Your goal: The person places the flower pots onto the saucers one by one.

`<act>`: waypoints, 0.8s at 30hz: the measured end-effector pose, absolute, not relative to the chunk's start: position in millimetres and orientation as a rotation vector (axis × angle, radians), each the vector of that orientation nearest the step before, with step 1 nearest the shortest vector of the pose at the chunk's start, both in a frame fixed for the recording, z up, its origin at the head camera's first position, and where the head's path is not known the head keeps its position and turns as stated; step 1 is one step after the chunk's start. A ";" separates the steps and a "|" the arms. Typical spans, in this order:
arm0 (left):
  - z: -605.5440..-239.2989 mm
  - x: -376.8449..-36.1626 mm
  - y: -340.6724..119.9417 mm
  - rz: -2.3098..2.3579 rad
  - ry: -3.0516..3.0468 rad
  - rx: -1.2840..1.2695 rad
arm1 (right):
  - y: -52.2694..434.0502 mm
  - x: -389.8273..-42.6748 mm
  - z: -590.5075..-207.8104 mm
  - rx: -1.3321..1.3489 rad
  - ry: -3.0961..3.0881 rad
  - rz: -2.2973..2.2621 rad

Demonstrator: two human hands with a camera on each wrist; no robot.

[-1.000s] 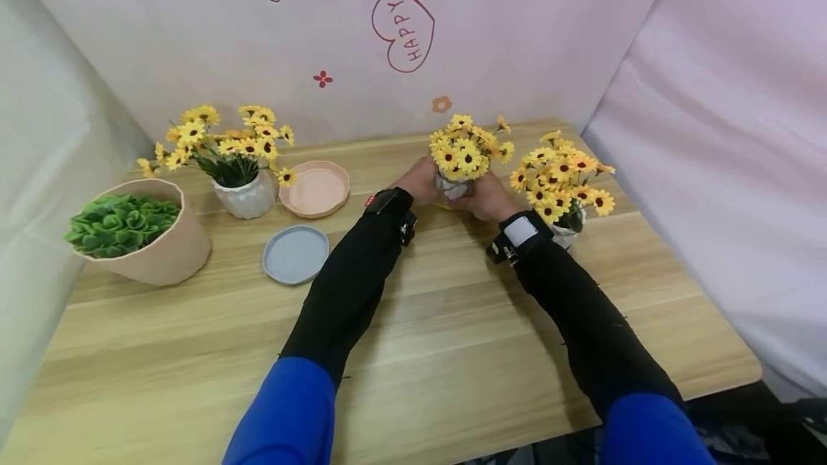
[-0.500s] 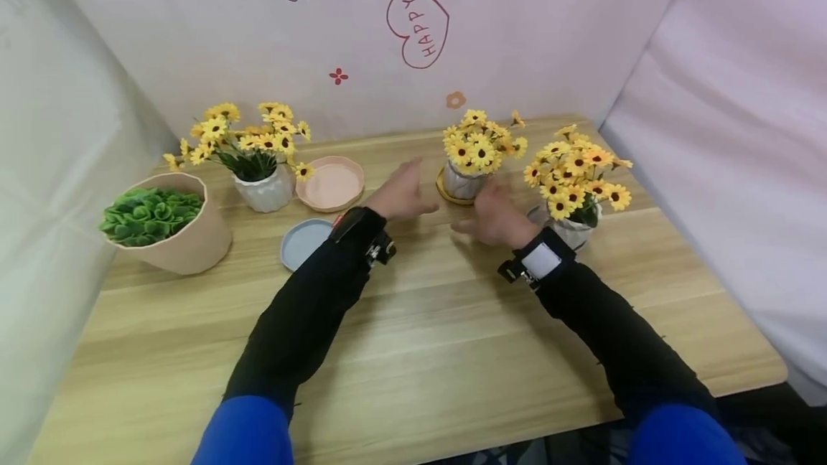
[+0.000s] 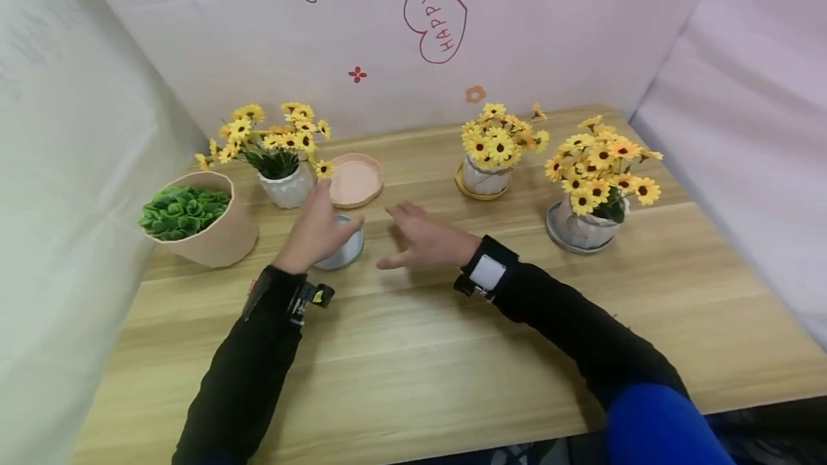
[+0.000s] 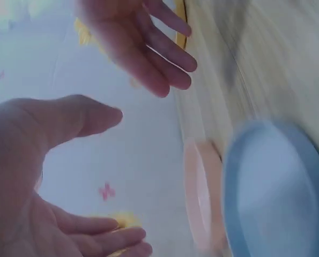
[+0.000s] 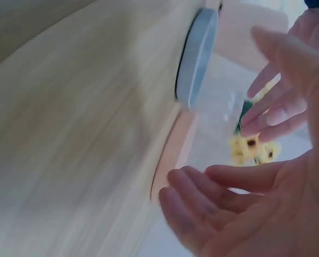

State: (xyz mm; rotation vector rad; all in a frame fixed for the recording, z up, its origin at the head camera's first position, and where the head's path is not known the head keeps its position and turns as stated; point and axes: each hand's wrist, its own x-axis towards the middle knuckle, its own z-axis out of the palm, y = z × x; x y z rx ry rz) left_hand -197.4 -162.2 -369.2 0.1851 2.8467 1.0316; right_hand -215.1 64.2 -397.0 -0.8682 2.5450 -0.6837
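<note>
Two bare hands hang over the pale wood-grain tabletop point(image 3: 420, 379), and neither holds anything that I can see. The left hand point(image 3: 318, 228) covers part of the shallow blue-grey dish point(image 3: 349, 247) from here, its thumb standing well apart from its fingers. The right hand point(image 3: 429, 235) is off to the right of that dish, palm turned inward, thumb and fingers also apart. I can't swear whether the left fingertips touch the white ribbed pot of yellow daisies point(image 3: 284, 189) behind them; the wrist views are blurred, but a gap looks likelier.

That pot stands at the back left, between a big peach pot of green succulents point(image 3: 222, 239) and a shallow pink dish point(image 3: 357, 179). I'd judge it fairly light, stiff, slippery if the sheen is glaze, and breakable. It's best taken with a palm against either side of its wall, leaving the bendy stems alone. The blue-grey dish looks light and rigid; opposite edges of its rim would give the surest hold.

Over to the right, a grey-veined pot of daisies point(image 3: 486, 179) sits on a yellow saucer point(image 3: 479, 195), and a similar pot point(image 3: 584, 228) on a grey saucer point(image 3: 555, 228).
</note>
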 end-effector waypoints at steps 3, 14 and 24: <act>-372.7 -187.9 -185.7 1.076 2.818 0.058 | 41.6 -216.8 -399.3 -0.939 2.525 -0.677; -398.2 -210.6 -228.1 1.240 2.833 -0.200 | -10.2 -230.3 -418.8 -0.978 2.615 -0.592; -408.4 -249.6 -238.8 1.460 2.737 -0.455 | -33.9 -229.9 -420.4 -0.893 2.717 -0.369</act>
